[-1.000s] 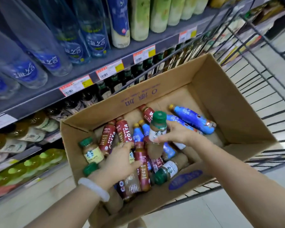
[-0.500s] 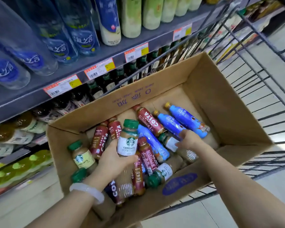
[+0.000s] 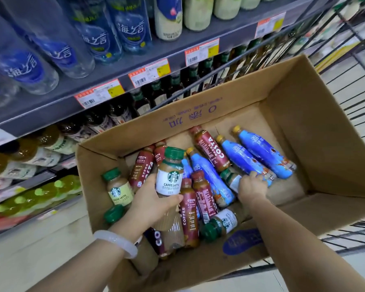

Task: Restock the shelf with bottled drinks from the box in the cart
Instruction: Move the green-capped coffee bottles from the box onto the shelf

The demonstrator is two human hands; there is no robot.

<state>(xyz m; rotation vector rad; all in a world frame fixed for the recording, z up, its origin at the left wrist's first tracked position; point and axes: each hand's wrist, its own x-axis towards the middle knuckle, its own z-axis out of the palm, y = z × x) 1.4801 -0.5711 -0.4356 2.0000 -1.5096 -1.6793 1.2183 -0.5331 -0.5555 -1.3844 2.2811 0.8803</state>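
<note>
While the shelf (image 3: 105, 81) of upright clear and pale bottles runs along the far side beyond both hands, the wire cart (image 3: 346, 66) carries an open cardboard box (image 3: 316, 144) just beside it. Inside the box, bottled drinks lie jumbled: blue-wrapped bottles (image 3: 261, 152) just past the right fingertips, dark red coffee bottles (image 3: 211, 148) between the two hands, and a green-capped bottle with a pale yellow label (image 3: 118, 188) just outside the left thumb. The left hand (image 3: 150, 205), a pale bangle (image 3: 116, 242) at its wrist, has its fingers and thumb curled round a caffe latte bottle (image 3: 170, 171), gripping it near its base and holding it upright, cap away from the wrist, above the lying bottles. The right hand (image 3: 251, 188) reaches down among the bottles, fingers bent over a green-capped bottle with a white label (image 3: 230, 178) lying under them; whether they fully grip it cannot be told.
</note>
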